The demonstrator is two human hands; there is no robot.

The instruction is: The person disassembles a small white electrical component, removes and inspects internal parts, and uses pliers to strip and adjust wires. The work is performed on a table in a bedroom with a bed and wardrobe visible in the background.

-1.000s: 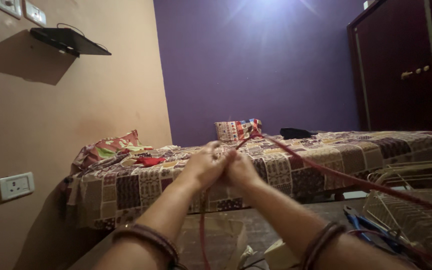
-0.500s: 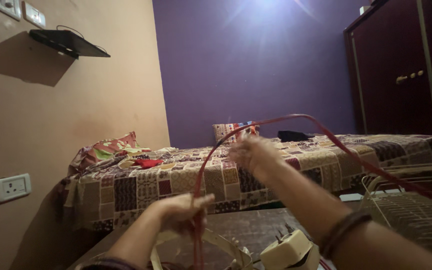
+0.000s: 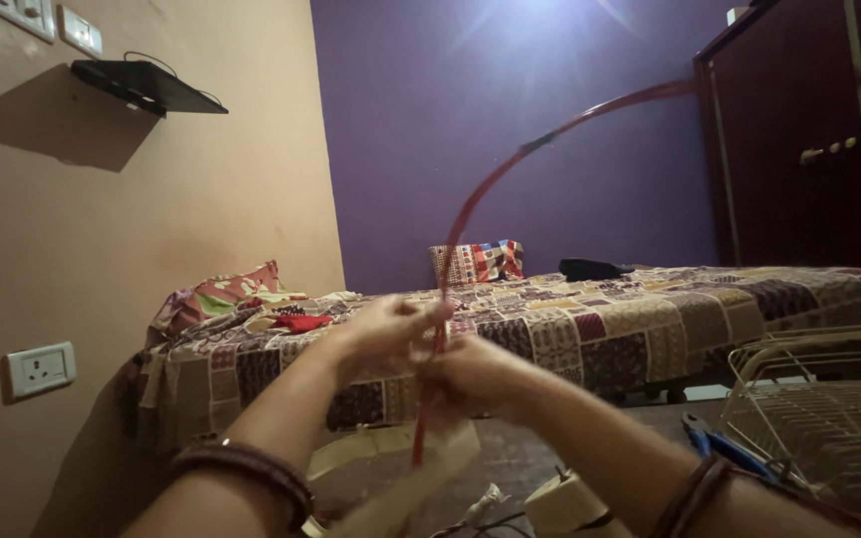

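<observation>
a bed [image 3: 650, 319] with a patchwork cover is seen beyond both hands, a dark wardrobe [image 3: 799, 149] standing up to their right. a wire rack [image 3: 829, 418] lies low to the right of the right hand [image 3: 475, 377]. a long red cable [image 3: 490, 199] is arched from the upper right down between the hands, its lower part passing below them. the left hand [image 3: 386, 334] is closed on the cable, and the right hand, just beside it, is clamped on the same cable. blue pliers [image 3: 719, 448] lie by the right forearm.
</observation>
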